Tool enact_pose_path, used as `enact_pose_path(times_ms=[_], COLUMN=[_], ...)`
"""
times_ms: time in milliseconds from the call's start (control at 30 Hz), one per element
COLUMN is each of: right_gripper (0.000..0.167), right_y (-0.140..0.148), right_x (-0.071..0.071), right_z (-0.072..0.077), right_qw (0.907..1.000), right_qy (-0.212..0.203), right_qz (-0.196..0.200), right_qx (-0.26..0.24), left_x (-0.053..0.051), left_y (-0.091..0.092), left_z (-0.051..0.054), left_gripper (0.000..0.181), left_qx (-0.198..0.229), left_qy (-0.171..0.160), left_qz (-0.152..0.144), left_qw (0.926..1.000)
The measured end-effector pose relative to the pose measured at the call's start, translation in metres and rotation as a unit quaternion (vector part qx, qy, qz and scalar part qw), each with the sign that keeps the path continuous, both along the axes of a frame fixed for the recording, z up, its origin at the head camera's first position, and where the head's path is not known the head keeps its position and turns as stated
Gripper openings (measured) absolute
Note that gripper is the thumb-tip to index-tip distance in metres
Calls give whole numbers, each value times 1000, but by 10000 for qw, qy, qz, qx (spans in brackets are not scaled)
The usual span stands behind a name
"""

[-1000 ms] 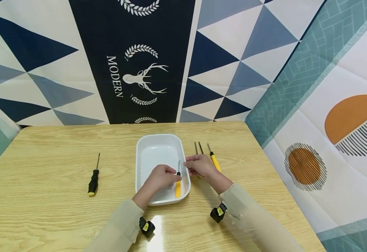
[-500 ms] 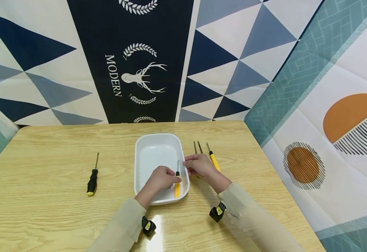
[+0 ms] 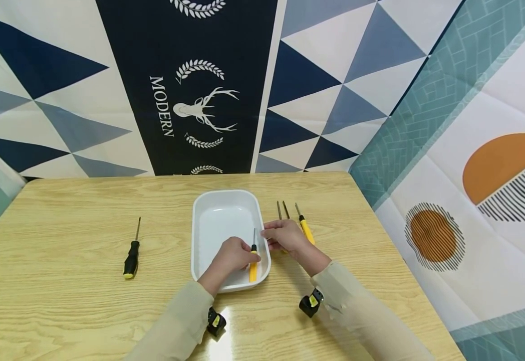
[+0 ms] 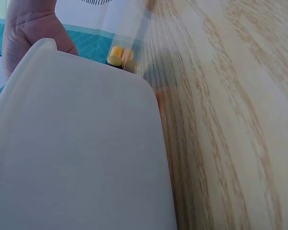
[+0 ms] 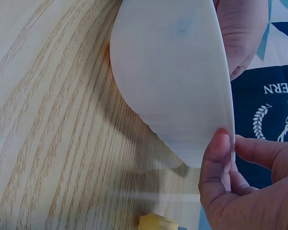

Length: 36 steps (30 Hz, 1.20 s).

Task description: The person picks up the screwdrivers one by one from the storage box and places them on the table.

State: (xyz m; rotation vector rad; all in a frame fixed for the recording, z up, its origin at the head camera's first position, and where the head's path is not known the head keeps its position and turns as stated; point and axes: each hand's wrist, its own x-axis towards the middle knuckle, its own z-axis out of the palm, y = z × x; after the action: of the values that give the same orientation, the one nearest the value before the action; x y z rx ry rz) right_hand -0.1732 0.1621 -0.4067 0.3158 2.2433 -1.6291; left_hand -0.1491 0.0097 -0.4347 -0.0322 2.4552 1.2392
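A white rectangular tray (image 3: 222, 220) stands on the table, with a screwdriver (image 3: 253, 272) inside along its right wall. This screwdriver has a yellow handle, a black collar and a thin shaft pointing away from me. My left hand (image 3: 233, 254) reaches into the tray and pinches its handle between thumb and fingers. In the left wrist view, the tray wall (image 4: 86, 143) hides the left fingers. My right hand (image 3: 288, 235) holds the tray's right rim, thumb on one side and fingers on the other, as the right wrist view confirms at the rim (image 5: 229, 96).
Right of the tray lie several screwdrivers; one yellow-handled screwdriver (image 3: 306, 230) shows well, while my right hand partly covers two others. A black screwdriver (image 3: 132, 258) with a yellow end lies at the left on the wooden table (image 3: 64, 301). A patterned wall covering rises behind.
The left forearm has shifted slightly to the right. Both hands keep their hold on the screwdriver and the tray rim, which stay almost in place.
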Motion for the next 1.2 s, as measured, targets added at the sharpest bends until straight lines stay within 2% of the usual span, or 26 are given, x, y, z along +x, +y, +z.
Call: enact_pose_path(times_ms=[233,500,800,1033,1200], right_gripper=[29,29,29,27,27], right_y=[0,1,0,0,0], right_x=[-1,-2,-1,-1,0], right_z=[-1,-2,-3,-3,-3], right_qw=[10000,9999,10000,10000,10000], right_qy=[50,97,56,41,53], right_qz=[16,60,30,-14,17], right_qx=[-15,-10,8,40,31], left_x=[0,2,3,3,1], left_y=[6,8,5,-2,-9], left_z=[-2,-1,-1,3,6], left_gripper=[28,28,22,20,26], left_qx=[-113,-240,-215,182,470], left_qy=[147,470,350,127,44], left_qz=[45,39,74,160,253], left_qw=[9998,9986,9991,9996,9986])
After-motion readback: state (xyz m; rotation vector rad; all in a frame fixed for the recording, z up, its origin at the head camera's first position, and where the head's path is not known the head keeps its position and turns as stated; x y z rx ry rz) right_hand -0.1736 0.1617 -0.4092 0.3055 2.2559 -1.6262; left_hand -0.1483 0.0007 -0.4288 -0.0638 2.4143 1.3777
